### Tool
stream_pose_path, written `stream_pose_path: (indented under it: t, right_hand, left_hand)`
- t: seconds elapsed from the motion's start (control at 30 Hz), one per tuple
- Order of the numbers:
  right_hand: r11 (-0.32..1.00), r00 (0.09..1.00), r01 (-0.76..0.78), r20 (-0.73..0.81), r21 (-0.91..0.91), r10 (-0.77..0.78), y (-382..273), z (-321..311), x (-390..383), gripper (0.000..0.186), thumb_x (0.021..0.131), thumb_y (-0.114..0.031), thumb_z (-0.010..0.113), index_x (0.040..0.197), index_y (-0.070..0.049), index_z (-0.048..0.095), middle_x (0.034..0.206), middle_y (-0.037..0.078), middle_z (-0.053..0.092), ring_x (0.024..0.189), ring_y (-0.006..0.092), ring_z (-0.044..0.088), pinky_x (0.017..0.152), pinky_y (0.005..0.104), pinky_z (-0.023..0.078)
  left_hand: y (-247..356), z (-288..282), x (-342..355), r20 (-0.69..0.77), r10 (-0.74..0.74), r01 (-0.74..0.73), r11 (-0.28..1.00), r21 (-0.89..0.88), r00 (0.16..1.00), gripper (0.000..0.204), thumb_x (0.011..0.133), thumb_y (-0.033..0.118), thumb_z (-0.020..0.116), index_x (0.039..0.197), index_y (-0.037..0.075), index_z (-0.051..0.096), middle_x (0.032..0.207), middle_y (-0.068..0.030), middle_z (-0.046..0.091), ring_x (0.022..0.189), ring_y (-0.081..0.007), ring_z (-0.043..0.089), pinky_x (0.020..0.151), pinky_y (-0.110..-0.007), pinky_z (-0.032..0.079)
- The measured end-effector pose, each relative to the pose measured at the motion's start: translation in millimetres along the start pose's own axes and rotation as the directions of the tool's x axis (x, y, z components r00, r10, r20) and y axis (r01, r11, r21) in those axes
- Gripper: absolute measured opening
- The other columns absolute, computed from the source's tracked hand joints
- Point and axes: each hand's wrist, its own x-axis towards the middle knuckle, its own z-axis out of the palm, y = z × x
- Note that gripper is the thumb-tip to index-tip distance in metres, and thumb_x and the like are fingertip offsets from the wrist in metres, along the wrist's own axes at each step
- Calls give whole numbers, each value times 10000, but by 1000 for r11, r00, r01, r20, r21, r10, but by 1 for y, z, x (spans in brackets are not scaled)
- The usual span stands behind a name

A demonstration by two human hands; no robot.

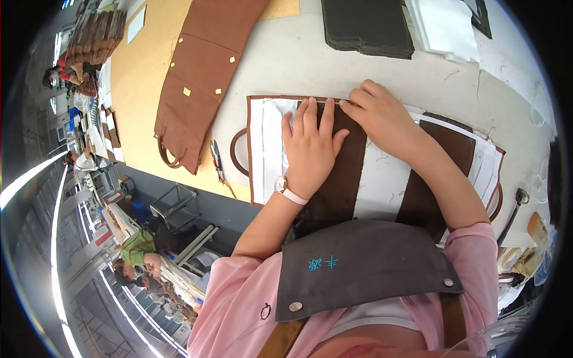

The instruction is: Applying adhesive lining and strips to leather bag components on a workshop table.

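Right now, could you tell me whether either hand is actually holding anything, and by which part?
Nothing is gripped. The left hand lies flat on the dark brown strip; the right hand pinches at its top edge.

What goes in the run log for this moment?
left hand: flat on dark brown strip | right hand: pinching strip's top edge | white panel beneath

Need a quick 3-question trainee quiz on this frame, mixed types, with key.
1. True or false: the left hand lies flat on the dark brown strip.
2. The right hand pinches at the strip's: A) top edge B) bottom edge C) middle.
3. Fill in: the wrist with the watch is the ____ one.

Key: 1 true; 2 A; 3 left.
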Motion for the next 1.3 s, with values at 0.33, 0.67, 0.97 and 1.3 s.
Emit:
stream_pose_path:
  t: [0.33,0.67,0.97,1.3]
  right_hand:
    - [992,997,-76,1,-99,76,-14,1,8,370,761,-86,652,1124,-52,717,961,70,570,950,241,543,870,364,474]
    - [897,915,-396,-2,198,404,2,-9,-3,50,820,-17,651,821,-18,601,847,126,575,859,326,566,784,426,474]
    - [953,978,-166,-81,252,192,15,-9,-14,75,772,32,618,842,2,619,860,102,575,849,293,550,749,395,492]
    - [1000,995,9,99,-7,-8,13,-23,-20,234,744,-17,606,972,10,654,963,69,601,954,254,552,850,345,515]
  left_hand:
    - [-2,-6,6,57,-23,24,1000,-9,998,580,909,277,667,1354,-53,499,1333,-201,497,1240,-384,446,1086,-520,327]
    - [18,-3,-1,131,34,-34,999,3,991,562,934,402,627,1461,267,487,1400,-343,387,1353,-489,381,1096,-665,251]
    - [23,-4,2,154,17,-25,998,56,988,602,886,474,662,1439,291,511,1383,-384,402,1335,-512,400,1042,-703,306]
    - [20,-1,0,104,46,-53,996,67,993,587,906,448,649,1445,259,512,1371,-378,414,1295,-509,443,1055,-650,322]
